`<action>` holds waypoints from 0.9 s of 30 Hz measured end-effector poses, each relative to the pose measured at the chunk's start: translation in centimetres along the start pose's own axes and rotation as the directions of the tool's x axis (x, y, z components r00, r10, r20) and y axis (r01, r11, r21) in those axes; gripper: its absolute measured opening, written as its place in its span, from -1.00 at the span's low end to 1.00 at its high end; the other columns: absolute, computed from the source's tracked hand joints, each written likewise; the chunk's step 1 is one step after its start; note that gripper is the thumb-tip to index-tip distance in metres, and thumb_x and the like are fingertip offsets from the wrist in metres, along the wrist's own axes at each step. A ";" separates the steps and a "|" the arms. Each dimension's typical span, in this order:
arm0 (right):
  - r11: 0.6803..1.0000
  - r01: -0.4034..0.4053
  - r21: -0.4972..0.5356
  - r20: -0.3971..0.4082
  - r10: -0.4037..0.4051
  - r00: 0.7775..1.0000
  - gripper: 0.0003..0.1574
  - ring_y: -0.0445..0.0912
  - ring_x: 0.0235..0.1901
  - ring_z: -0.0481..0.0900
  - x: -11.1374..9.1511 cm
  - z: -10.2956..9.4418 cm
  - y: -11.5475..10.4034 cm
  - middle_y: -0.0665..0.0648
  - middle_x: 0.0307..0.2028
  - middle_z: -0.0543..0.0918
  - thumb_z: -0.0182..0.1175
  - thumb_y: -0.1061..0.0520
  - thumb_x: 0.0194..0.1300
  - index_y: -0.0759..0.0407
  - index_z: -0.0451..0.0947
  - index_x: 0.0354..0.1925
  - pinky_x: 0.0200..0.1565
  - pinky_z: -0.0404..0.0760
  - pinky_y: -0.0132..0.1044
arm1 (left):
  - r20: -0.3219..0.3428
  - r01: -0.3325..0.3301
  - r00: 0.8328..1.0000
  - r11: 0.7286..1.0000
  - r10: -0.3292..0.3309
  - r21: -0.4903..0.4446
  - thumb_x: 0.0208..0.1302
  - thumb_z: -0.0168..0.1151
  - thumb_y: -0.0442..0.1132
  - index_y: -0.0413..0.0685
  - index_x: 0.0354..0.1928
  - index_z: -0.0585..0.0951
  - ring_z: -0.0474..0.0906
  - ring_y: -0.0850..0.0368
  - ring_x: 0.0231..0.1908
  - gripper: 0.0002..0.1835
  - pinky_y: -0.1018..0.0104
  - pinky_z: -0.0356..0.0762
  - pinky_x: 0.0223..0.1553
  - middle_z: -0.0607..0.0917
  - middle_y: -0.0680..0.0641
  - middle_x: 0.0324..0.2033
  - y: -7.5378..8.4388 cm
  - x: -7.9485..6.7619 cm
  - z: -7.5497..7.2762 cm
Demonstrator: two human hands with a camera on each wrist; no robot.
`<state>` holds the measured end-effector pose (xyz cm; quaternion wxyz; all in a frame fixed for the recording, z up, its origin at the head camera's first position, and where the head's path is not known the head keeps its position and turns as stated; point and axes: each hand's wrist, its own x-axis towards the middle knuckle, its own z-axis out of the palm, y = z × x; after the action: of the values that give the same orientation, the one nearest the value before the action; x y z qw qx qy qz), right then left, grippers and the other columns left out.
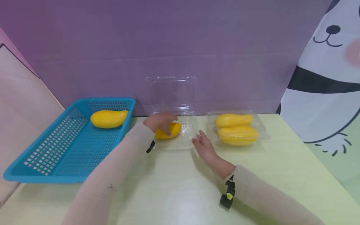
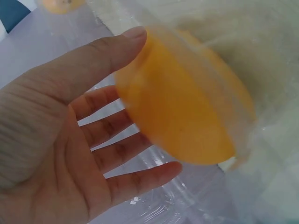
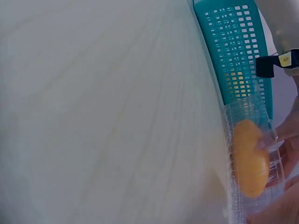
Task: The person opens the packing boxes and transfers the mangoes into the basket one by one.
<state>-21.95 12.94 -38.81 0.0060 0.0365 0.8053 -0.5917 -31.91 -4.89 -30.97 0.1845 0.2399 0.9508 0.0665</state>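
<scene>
A yellow mango [image 1: 175, 129] lies in a clear plastic clamshell box [image 1: 187, 137], whose lid [image 1: 172, 92] stands raised against the purple backdrop. My left hand [image 1: 162, 122] is over this mango, its thumb at the near side. The left wrist view shows the fingers spread and fairly straight beside the mango [image 2: 187, 107], the thumb tip at its edge. My right hand [image 1: 206, 148] is beside the box's right side, holding nothing, fingers loosely bent. In the right wrist view the mango [image 3: 250, 161] shows through the box's clear wall.
On the left sits a blue mesh basket [image 1: 70, 178] with one mango [image 1: 109, 119] in it. To the right, another clear clamshell box [image 1: 261, 131] holds two mangoes [image 1: 237, 135]. The purple backdrop [image 1: 180, 37] rises directly behind the table's far edge.
</scene>
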 end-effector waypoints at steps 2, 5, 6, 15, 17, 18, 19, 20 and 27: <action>1.000 -0.003 0.006 0.005 0.003 1.000 -0.16 0.26 0.37 0.11 0.0 0.0 0.1 0.45 0.38 0.10 -0.02 0.16 0.39 0.36 -0.17 0.44 0.40 0.14 0.02 | 0.006 0.008 1.000 1.000 -0.008 0.014 0.05 0.43 -0.20 0.12 0.35 0.31 0.32 0.01 0.23 -0.21 -0.05 0.26 0.33 0.38 0.02 0.31 -0.1 0.3 0.3; 1.000 -0.007 0.015 0.011 0.007 1.000 -0.16 0.25 0.38 0.10 -0.1 0.1 0.2 0.44 0.39 0.08 -0.02 0.16 0.39 0.35 -0.19 0.45 0.40 0.13 0.02 | 0.010 0.013 1.000 0.998 -0.013 0.061 0.04 0.43 -0.15 0.14 0.32 0.33 0.38 0.03 0.12 -0.23 -0.01 0.33 0.28 0.46 0.03 0.23 -0.3 0.9 0.8; 1.000 -0.008 0.015 0.010 0.008 1.000 -0.16 0.25 0.38 0.10 -0.1 0.1 0.2 0.44 0.39 0.08 -0.02 0.16 0.39 0.35 -0.18 0.45 0.40 0.14 0.02 | 0.008 0.012 1.000 0.997 -0.012 0.077 0.03 0.44 -0.14 0.13 0.31 0.34 0.40 0.04 0.08 -0.24 0.01 0.35 0.27 0.48 0.03 0.19 -0.3 1.0 1.0; 1.000 -0.008 0.017 0.005 0.008 1.000 -0.16 0.27 0.37 0.11 0.1 0.1 0.2 0.45 0.38 0.09 -0.03 0.16 0.40 0.35 -0.18 0.45 0.40 0.15 0.03 | -0.002 -0.004 1.000 0.993 0.005 0.114 0.06 0.42 -0.17 0.07 0.29 0.35 0.41 0.03 -0.02 -0.27 0.08 0.38 0.24 0.55 -0.02 0.06 -0.7 1.7 1.6; 1.000 -0.009 0.021 0.005 0.009 1.000 -0.16 0.26 0.38 0.10 0.1 0.2 0.2 0.45 0.39 0.09 -0.02 0.16 0.40 0.35 -0.19 0.45 0.40 0.14 0.02 | -0.007 -0.004 1.000 0.994 0.005 0.105 0.05 0.43 -0.16 0.08 0.29 0.35 0.41 0.02 -0.03 -0.27 0.06 0.38 0.23 0.54 -0.03 0.05 -0.8 1.7 1.8; 1.000 -0.008 0.023 0.003 0.008 1.000 -0.16 0.26 0.38 0.11 0.1 0.2 0.2 0.44 0.39 0.09 -0.02 0.16 0.39 0.35 -0.18 0.45 0.40 0.14 0.02 | -0.012 -0.007 1.000 0.994 0.008 0.105 0.04 0.44 -0.15 0.09 0.28 0.35 0.41 0.02 -0.03 -0.27 0.06 0.39 0.23 0.54 -0.04 0.03 -0.8 1.7 1.8; 1.000 -0.005 0.022 0.003 0.005 1.000 -0.16 0.26 0.37 0.11 0.1 0.2 0.2 0.45 0.38 0.09 -0.02 0.16 0.39 0.35 -0.18 0.45 0.40 0.14 0.03 | -0.015 -0.013 1.000 0.994 0.015 0.108 0.03 0.44 -0.15 0.09 0.28 0.35 0.42 0.02 -0.04 -0.27 0.06 0.40 0.21 0.55 -0.04 0.02 -0.9 1.8 1.9; 1.000 -0.001 0.019 0.003 0.001 1.000 -0.16 0.27 0.37 0.11 0.1 0.2 0.2 0.46 0.38 0.09 -0.03 0.16 0.39 0.36 -0.18 0.44 0.40 0.15 0.03 | -0.018 -0.018 1.000 0.994 0.021 0.112 0.02 0.45 -0.14 0.09 0.27 0.35 0.43 0.02 -0.05 -0.27 0.06 0.41 0.20 0.55 -0.04 0.00 -1.0 1.8 2.0; 1.000 0.001 0.016 0.004 -0.001 1.000 -0.16 0.26 0.38 0.09 0.2 0.2 0.1 0.45 0.39 0.09 -0.03 0.15 0.40 0.35 -0.19 0.45 0.41 0.13 0.01 | -0.036 -0.045 0.998 0.991 0.050 0.123 0.00 0.45 -0.11 0.08 0.27 0.32 0.45 0.04 -0.11 -0.24 0.13 0.48 0.10 0.55 -0.05 -0.09 -1.5 2.6 2.7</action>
<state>-22.10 12.82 -38.92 0.0071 0.0349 0.8004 -0.5985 -33.66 -4.91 -34.57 0.1491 0.2722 0.9505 0.0173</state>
